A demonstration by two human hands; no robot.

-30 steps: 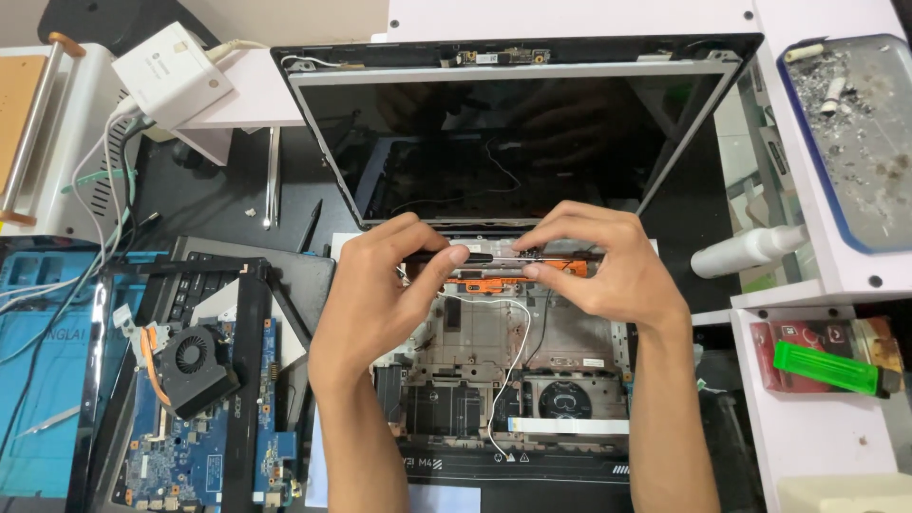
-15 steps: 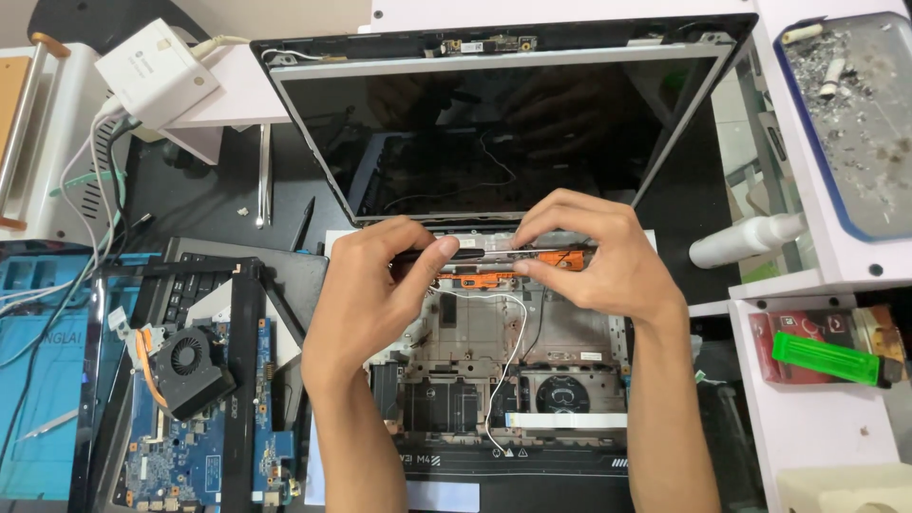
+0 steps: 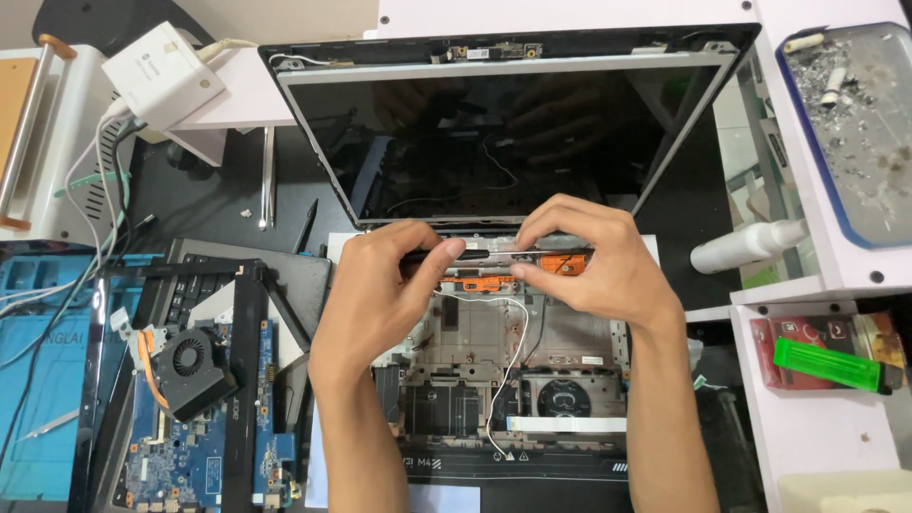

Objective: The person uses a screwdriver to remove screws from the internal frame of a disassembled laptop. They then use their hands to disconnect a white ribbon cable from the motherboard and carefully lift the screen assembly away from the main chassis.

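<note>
The left hand was closed around a dark, slim tool handle, thumb and forefinger pinching it level with the hinge strip of the opened laptop. The right hand was curled over the same strip, its fingertips pressing on the silver bar just above an orange part; whether it gripped anything small there could not be told. The step in hand looked like work at the hinge line, where the screen meets the stripped base, probably driving or prying a fastening. A next move there would call for keeping the tool seated and the bar held down, with the screen kept from tipping.

Going left to right: a white power adapter sat at the upper left with its cables trailing down, a blue mat lay at the left edge, and a second dismantled board with a black fan lay just beside the left forearm. A loose white wire ran across the open base under both hands and could snag. Right of the screen stood a white bottle, above it a tray of scraps, and further down a green lighter on a red box. The surface was crowded on both sides, leaving the elbows little room.
</note>
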